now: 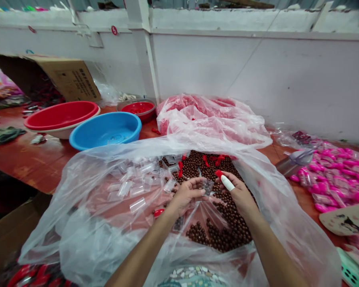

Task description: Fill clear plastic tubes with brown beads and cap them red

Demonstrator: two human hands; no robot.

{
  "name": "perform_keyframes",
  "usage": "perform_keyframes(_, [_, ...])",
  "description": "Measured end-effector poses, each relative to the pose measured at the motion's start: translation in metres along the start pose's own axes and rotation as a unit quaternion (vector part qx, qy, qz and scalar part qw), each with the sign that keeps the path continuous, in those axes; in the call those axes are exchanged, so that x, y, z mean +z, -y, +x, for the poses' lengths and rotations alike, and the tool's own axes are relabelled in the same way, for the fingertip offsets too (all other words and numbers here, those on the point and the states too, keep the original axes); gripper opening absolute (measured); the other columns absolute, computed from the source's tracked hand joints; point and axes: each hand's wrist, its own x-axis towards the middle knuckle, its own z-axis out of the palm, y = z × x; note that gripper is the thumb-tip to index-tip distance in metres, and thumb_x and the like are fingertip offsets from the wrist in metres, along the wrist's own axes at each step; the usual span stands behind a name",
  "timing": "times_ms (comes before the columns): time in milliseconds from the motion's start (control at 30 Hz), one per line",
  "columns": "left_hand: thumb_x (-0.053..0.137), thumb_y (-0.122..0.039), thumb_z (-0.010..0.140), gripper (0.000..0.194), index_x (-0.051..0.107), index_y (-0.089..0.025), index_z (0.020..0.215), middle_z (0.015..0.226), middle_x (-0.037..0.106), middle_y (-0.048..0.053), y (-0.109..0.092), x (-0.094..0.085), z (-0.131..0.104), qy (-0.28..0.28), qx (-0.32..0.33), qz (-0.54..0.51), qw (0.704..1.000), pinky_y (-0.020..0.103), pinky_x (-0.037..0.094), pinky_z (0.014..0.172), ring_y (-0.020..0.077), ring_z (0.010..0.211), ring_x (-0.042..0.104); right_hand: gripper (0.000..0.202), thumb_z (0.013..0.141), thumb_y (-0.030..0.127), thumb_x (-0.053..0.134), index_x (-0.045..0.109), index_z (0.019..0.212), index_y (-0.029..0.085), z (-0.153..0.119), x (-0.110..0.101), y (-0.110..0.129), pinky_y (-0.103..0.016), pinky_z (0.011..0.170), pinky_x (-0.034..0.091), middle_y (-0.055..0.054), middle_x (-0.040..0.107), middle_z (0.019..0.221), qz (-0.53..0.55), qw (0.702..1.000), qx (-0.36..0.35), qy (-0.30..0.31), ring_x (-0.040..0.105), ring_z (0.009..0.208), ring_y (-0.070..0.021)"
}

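Observation:
My left hand (185,196) is closed on a small clear plastic tube (208,187) with dark balls showing inside. A small red plastic piece (219,173) is pinched in my right hand (241,196), whose thumb wears a white cover. Both hands are close together, the red piece apart from the tube. Beneath them, brown beads (233,235) lie heaped on a spread clear plastic sheet (86,167). Several empty clear tubes (137,204) are scattered to the left. More red pieces (180,169) lie along the far side of the beads.
A blue basin (107,129) and a red basin (62,113) stand at the back left, near an open cardboard box (68,77). A pink-filled plastic bag (209,119) lies against the wall. Pink pieces (340,171) and a clear scoop (295,161) are on the right.

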Motion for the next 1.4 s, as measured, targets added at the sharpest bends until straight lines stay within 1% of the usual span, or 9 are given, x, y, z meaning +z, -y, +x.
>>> perform_keyframes(100, [0.075, -0.010, 0.060, 0.049, 0.063, -0.015, 0.107, 0.101, 0.064, 0.008, 0.003, 0.001, -0.005, 0.014, -0.017, -0.003, 1.000, 0.032, 0.055, 0.073, 0.0180, 0.083, 0.063, 0.039, 0.081, 0.049, 0.053, 0.057, 0.111, 0.024, -0.008, 0.005, 0.004, -0.032, 0.078, 0.045, -0.005, 0.067, 0.106, 0.004, 0.999, -0.033, 0.014, 0.059, 0.093, -0.0208])
perform_keyframes(200, [0.074, -0.008, 0.059, 0.048, 0.064, -0.016, 0.106, 0.104, 0.064, 0.008, 0.005, 0.003, -0.009, 0.015, -0.031, -0.008, 0.999, 0.030, 0.054, 0.072, 0.0163, 0.081, 0.063, 0.037, 0.084, 0.048, 0.050, 0.056, 0.110, 0.024, -0.013, 0.008, 0.004, -0.033, 0.082, 0.046, -0.005, 0.066, 0.106, -0.005, 0.999, -0.036, 0.029, 0.059, 0.096, -0.0213])
perform_keyframes(400, [0.074, -0.008, 0.058, 0.048, 0.066, -0.016, 0.104, 0.097, 0.067, 0.007, 0.009, 0.001, -0.014, 0.003, -0.039, -0.012, 0.999, 0.030, 0.053, 0.073, 0.0154, 0.077, 0.063, 0.035, 0.084, 0.047, 0.050, 0.057, 0.110, 0.024, -0.017, 0.006, -0.004, -0.031, 0.075, 0.048, -0.003, 0.067, 0.091, -0.019, 0.999, -0.035, 0.015, 0.060, 0.081, -0.0185])
perform_keyframes(467, [0.074, -0.008, 0.058, 0.048, 0.065, -0.016, 0.105, 0.097, 0.067, 0.007, 0.010, -0.001, -0.016, -0.001, -0.032, -0.008, 0.999, 0.031, 0.052, 0.074, 0.0169, 0.080, 0.063, 0.037, 0.085, 0.047, 0.048, 0.058, 0.112, 0.025, -0.017, 0.005, -0.006, -0.031, 0.073, 0.049, -0.003, 0.066, 0.094, -0.032, 0.999, -0.028, 0.009, 0.060, 0.078, -0.0180])
perform_keyframes(633, [0.073, -0.010, 0.060, 0.050, 0.064, -0.016, 0.108, 0.102, 0.067, 0.009, 0.009, -0.003, -0.021, 0.005, -0.025, 0.000, 1.000, 0.032, 0.052, 0.074, 0.0193, 0.084, 0.063, 0.032, 0.085, 0.037, 0.049, 0.061, 0.113, 0.025, -0.018, 0.001, -0.010, -0.037, 0.097, 0.039, -0.004, 0.061, 0.117, -0.108, 0.990, -0.092, 0.018, 0.054, 0.108, -0.0206])
perform_keyframes(700, [0.073, -0.012, 0.061, 0.050, 0.064, -0.015, 0.110, 0.103, 0.066, 0.010, 0.009, -0.004, -0.022, 0.014, -0.026, 0.003, 1.000, 0.033, 0.052, 0.075, 0.0199, 0.085, 0.063, 0.034, 0.085, 0.034, 0.050, 0.059, 0.117, 0.025, -0.020, 0.001, -0.011, -0.040, 0.101, 0.036, -0.005, 0.059, 0.121, -0.108, 0.989, -0.096, 0.020, 0.052, 0.113, -0.0212])
perform_keyframes(1000, [0.077, -0.021, 0.061, 0.052, 0.065, -0.016, 0.111, 0.100, 0.068, 0.010, 0.016, -0.007, -0.024, 0.012, 0.006, 0.075, 0.997, 0.031, 0.047, 0.081, 0.0197, 0.086, 0.063, 0.031, 0.083, 0.026, 0.051, 0.064, 0.110, 0.028, -0.034, 0.004, -0.016, -0.040, 0.095, 0.043, -0.004, 0.064, 0.114, -0.121, 0.986, -0.107, 0.050, 0.057, 0.107, -0.0219])
perform_keyframes(1200, [0.080, -0.022, 0.058, 0.050, 0.067, -0.014, 0.106, 0.094, 0.070, 0.010, 0.018, -0.002, -0.028, -0.003, 0.004, 0.060, 0.998, 0.032, 0.049, 0.076, 0.0190, 0.079, 0.064, 0.035, 0.085, 0.024, 0.051, 0.059, 0.118, 0.029, -0.043, 0.005, -0.027, -0.038, 0.096, 0.043, -0.004, 0.063, 0.117, -0.206, 0.954, -0.211, 0.053, 0.056, 0.109, -0.0207])
perform_keyframes(1400, [0.082, -0.017, 0.053, 0.048, 0.067, -0.012, 0.098, 0.083, 0.071, 0.008, 0.024, 0.003, -0.029, -0.050, 0.005, 0.017, 0.999, 0.027, 0.048, 0.070, 0.0157, 0.070, 0.064, 0.061, 0.079, 0.030, 0.061, 0.039, 0.136, 0.024, -0.049, 0.015, -0.041, -0.043, 0.096, 0.043, -0.011, 0.055, 0.126, -0.344, 0.903, -0.256, 0.019, 0.053, 0.113, -0.0263])
